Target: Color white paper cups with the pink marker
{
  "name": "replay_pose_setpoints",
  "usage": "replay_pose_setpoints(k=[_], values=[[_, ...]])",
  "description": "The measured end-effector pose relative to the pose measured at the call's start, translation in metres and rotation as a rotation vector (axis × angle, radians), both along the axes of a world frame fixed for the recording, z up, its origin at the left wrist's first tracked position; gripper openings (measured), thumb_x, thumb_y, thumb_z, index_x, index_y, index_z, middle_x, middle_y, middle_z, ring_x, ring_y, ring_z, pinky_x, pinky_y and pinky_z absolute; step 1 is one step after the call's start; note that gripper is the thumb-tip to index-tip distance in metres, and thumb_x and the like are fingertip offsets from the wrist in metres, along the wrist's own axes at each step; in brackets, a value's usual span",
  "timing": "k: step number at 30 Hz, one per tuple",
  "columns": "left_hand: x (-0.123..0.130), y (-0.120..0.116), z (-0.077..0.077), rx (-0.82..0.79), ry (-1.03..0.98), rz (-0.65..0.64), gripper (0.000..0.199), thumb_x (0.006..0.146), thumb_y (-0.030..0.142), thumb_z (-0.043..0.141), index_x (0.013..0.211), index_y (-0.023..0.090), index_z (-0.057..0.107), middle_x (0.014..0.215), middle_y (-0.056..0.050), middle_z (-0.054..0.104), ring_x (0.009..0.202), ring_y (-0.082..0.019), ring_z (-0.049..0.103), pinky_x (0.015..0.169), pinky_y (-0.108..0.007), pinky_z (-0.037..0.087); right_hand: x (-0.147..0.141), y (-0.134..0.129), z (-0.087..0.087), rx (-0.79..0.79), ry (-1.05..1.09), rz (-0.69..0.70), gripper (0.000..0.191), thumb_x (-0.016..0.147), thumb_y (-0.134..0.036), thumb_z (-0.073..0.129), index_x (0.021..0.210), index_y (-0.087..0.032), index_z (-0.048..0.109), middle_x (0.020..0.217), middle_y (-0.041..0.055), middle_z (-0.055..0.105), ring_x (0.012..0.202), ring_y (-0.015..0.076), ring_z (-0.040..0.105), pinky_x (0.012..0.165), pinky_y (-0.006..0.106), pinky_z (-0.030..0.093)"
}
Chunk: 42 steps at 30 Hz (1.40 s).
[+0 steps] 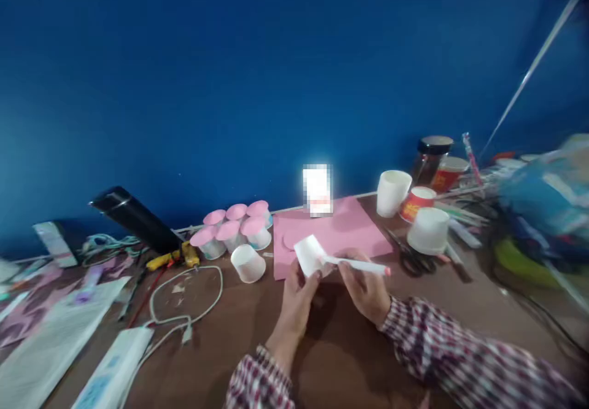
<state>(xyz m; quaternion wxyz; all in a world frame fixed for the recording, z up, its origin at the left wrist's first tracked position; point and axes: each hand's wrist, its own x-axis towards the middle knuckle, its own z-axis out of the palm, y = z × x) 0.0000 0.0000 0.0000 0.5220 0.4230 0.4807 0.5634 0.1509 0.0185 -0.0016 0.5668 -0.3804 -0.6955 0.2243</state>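
Note:
My left hand (300, 295) is closed on a small white paper cup (309, 254), which it holds tilted above the table. A white marker (363, 265) with a pinkish end is gripped in my right hand (365, 289). Its other end reaches to the cup's side; blur hides whether they touch. Behind both hands lies a sheet of pink paper (331, 231) with a round pink piece (291, 239) on it. To the left stands another white cup (248, 263), in front of several cups with pink tops (230, 230).
Scissors (411, 262) and an upturned white cup (429, 231) lie right of the pink sheet, near white cups (392, 193) and a red cup (418, 203). On the left are a black cylinder (138, 220), a white cable (186, 320) and a power strip (113, 369). A blue wall (276, 90) rises behind.

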Motion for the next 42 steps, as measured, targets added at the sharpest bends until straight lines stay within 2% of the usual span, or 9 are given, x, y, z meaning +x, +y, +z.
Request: replay_pose_setpoints(k=[4,14,25,31,42], values=[[0.003,0.000,0.002,-0.009,-0.051,-0.012,0.052,0.076,0.036,0.070,0.121,0.014,0.055,0.117,-0.012,0.066,0.109,-0.027,0.060,0.097,-0.038,0.043,-0.001,0.002,-0.002,-0.009,0.016,-0.012,0.013,0.095,-0.023,0.046,0.098,-0.021,0.058,0.082,0.0031,0.065,0.076,0.0167,0.062,0.070,0.026,0.051],[0.003,0.004,-0.012,0.032,-0.045,-0.036,0.050,0.079,0.035,0.068,0.121,0.015,0.052,0.118,-0.012,0.064,0.111,-0.026,0.058,0.097,-0.037,0.043,0.002,0.001,-0.004,-0.094,0.043,0.036,0.013,0.095,-0.026,0.047,0.102,-0.022,0.058,0.088,0.0039,0.065,0.079,0.0171,0.064,0.072,0.028,0.052],[0.005,0.002,-0.009,0.033,-0.023,-0.043,0.048,0.079,0.035,0.068,0.121,0.016,0.052,0.116,-0.010,0.065,0.107,-0.024,0.061,0.095,-0.035,0.045,0.002,0.001,-0.005,-0.114,0.049,0.060,0.014,0.095,-0.027,0.048,0.103,-0.021,0.057,0.090,0.0057,0.066,0.079,0.0176,0.065,0.073,0.028,0.053],[0.005,0.002,-0.007,0.032,-0.012,-0.032,0.049,0.079,0.034,0.068,0.120,0.015,0.052,0.117,-0.011,0.065,0.108,-0.023,0.060,0.095,-0.034,0.045,0.002,0.000,-0.004,-0.124,0.055,0.071,0.015,0.096,-0.028,0.047,0.103,-0.021,0.058,0.088,0.0050,0.066,0.076,0.0170,0.064,0.069,0.027,0.054],[0.005,0.001,-0.004,0.030,0.007,-0.031,0.046,0.079,0.034,0.068,0.119,0.015,0.053,0.113,-0.010,0.066,0.105,-0.023,0.061,0.094,-0.034,0.045,0.002,0.001,-0.004,-0.110,0.044,0.073,0.012,0.095,-0.026,0.048,0.102,-0.021,0.057,0.085,0.0032,0.065,0.076,0.0161,0.064,0.073,0.027,0.053]])
